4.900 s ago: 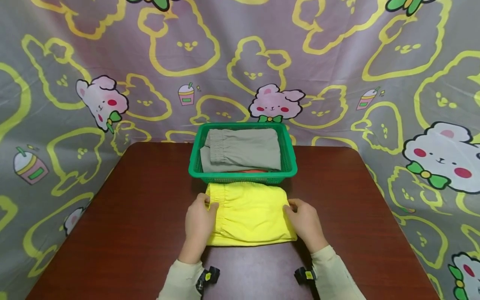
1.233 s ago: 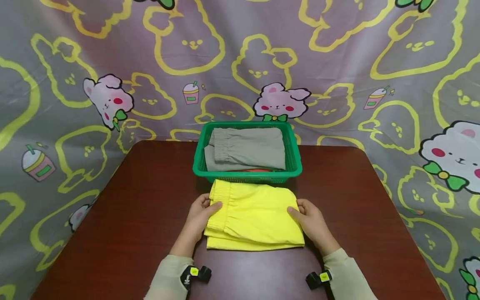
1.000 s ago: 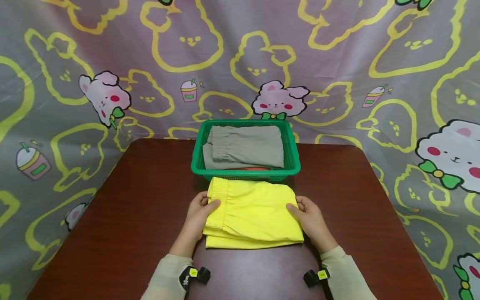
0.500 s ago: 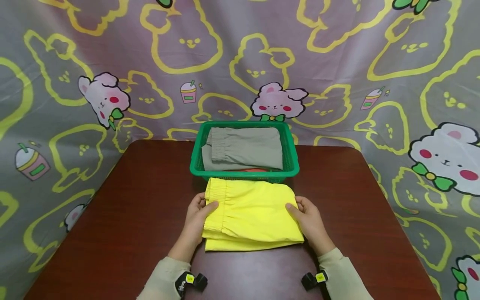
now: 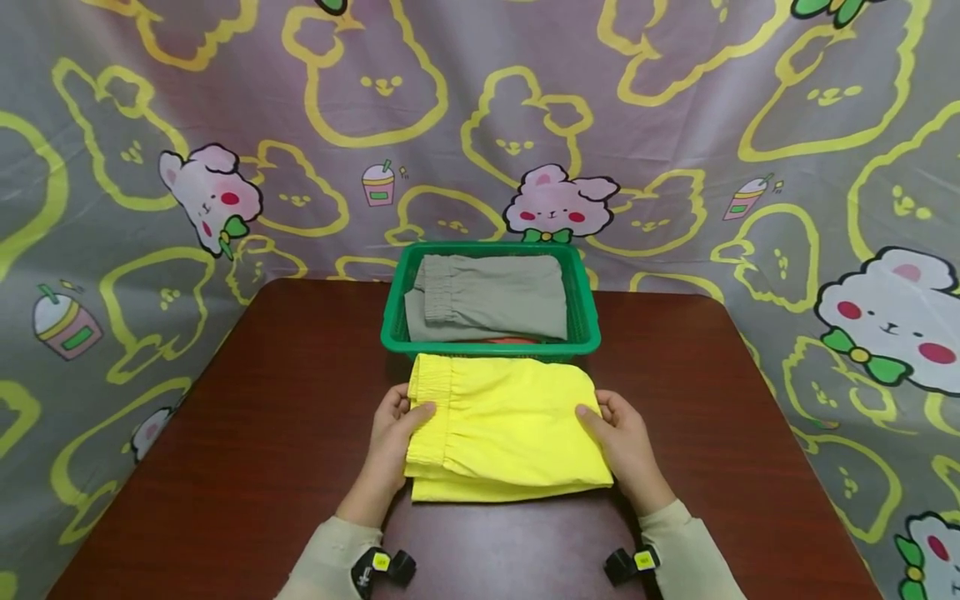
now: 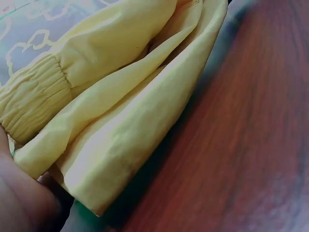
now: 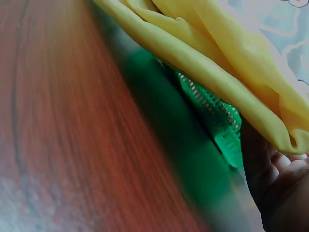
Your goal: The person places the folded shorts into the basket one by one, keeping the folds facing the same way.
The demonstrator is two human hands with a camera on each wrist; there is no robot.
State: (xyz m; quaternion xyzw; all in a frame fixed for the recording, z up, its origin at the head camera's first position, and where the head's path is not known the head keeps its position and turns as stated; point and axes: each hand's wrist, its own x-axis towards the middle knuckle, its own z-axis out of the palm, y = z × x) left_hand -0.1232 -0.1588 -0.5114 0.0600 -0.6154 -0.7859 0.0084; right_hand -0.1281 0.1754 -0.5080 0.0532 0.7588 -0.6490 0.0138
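Note:
Folded yellow pants (image 5: 517,425) with a gathered elastic waistband on the left are held between both hands, just in front of the green basket. My left hand (image 5: 392,437) pinches the waistband end, thumb on top and fingers underneath. At the opposite end, my right hand (image 5: 621,433) grips the folded edge the same way. Both wrist views show the layered yellow cloth (image 6: 130,140) raised over the tabletop, its lower folds hanging a little loose. The right hand's fingers (image 7: 285,174) sit under the cloth's edge in the right wrist view.
A green plastic basket (image 5: 390,333) stands at the table's back, holding folded grey pants (image 5: 502,292) with a bit of red cloth (image 5: 513,340) below. The dark red-brown table (image 5: 300,417) reaches a cartoon-printed curtain (image 5: 442,100) behind and at the sides.
Compared with about five seconds ago, the pants have gone from lying on the table to being lifted, with both hands gripping their ends. Over the last second they barely shift.

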